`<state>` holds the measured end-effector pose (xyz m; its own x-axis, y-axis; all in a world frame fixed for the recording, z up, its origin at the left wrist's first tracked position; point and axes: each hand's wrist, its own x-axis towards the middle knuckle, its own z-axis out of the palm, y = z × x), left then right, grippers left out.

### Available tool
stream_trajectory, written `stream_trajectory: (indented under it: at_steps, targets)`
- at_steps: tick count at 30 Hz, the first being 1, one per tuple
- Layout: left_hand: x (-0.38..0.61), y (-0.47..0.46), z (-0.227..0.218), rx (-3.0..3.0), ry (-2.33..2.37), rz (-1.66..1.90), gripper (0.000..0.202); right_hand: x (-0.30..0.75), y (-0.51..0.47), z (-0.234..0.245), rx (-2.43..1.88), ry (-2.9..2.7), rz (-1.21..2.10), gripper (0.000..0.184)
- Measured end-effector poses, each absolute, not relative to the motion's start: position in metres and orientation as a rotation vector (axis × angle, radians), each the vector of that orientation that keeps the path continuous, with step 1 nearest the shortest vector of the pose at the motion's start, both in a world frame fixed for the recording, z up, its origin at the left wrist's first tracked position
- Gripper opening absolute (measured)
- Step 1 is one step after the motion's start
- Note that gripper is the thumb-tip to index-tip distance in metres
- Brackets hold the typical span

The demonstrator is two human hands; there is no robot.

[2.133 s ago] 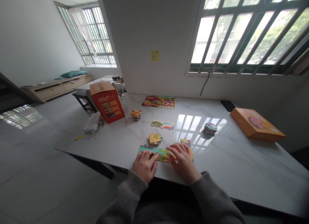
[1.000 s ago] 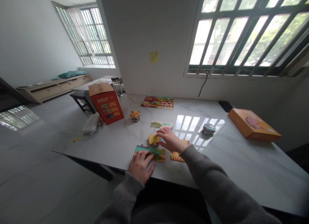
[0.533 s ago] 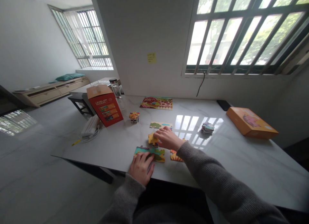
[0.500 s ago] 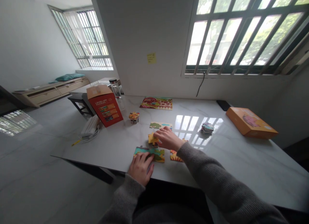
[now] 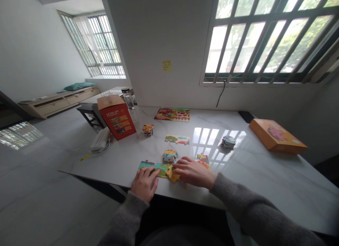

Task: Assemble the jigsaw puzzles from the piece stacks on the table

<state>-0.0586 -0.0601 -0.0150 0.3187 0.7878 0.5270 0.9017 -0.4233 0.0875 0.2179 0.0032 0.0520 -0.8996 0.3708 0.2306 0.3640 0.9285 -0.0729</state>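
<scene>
My left hand rests with fingers laid over a joined strip of green and teal jigsaw pieces near the table's front edge. At the strip's right end, my right hand grips a yellow puzzle piece, which sits tilted against the strip. Whether the two interlock, I cannot tell. Just behind lies a small stack of puzzle pieces. Partly covered by my right hand are orange and red puzzle pieces. Farther back is a pale joined section with a green bush.
Two more piece stacks stand on the white table, one at left and one at right. A farm puzzle lies by the wall. Around them are a red box, a power strip, a glass bottle and an orange box.
My right hand has brought the yellow piece from the stack toward me, to the strip's right end. My left hand and the strip have shifted left.
</scene>
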Motion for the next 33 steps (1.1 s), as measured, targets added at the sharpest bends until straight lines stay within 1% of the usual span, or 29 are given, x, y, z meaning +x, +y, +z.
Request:
stream_trajectory:
  at_steps: [3, 7, 10, 11, 15, 18, 21, 26, 30, 33]
  targets:
    - [-0.053, -0.062, -0.012, -2.397, -1.487, -0.729, 0.032, 0.217, -0.002, 0.048, -0.674, -2.763, 0.015, 0.027]
    - [-0.044, -0.066, -0.009, -2.47, -1.443, -0.726, 0.038, 0.206, -0.022, 0.039, -1.079, -2.56, 0.007, 0.02]
    - [-0.041, -0.067, -0.01, -2.44, -1.484, -0.723, 0.039, 0.195, -0.035, 0.033, -1.223, -2.501, 0.038, 0.039]
    - [-0.041, -0.067, -0.011, -2.431, -1.488, -0.711, 0.04, 0.193, -0.037, 0.032, -1.228, -2.505, 0.063, 0.039]
    - [-0.045, -0.065, -0.014, -2.445, -1.492, -0.653, 0.043, 0.195, -0.031, 0.035, -1.163, -2.562, 0.174, 0.028]
    - [-0.047, -0.065, -0.015, -2.464, -1.497, -0.644, 0.041, 0.203, -0.025, 0.039, -1.114, -2.608, 0.217, 0.027]
    - [-0.045, -0.065, -0.014, -2.457, -1.508, -0.63, 0.041, 0.207, -0.024, 0.039, -1.106, -2.603, 0.189, 0.025]
    - [-0.036, -0.066, -0.014, -2.415, -1.511, -0.558, 0.05, 0.205, -0.029, 0.034, -1.121, -2.58, 0.182, 0.032]
    - [-0.033, -0.066, -0.016, -2.394, -1.52, -0.566, 0.05, 0.208, -0.034, 0.032, -1.07, -2.566, 0.169, 0.042]
    - [-0.032, -0.066, -0.017, -2.394, -1.513, -0.568, 0.051, 0.211, -0.036, 0.032, -1.06, -2.564, 0.16, 0.044]
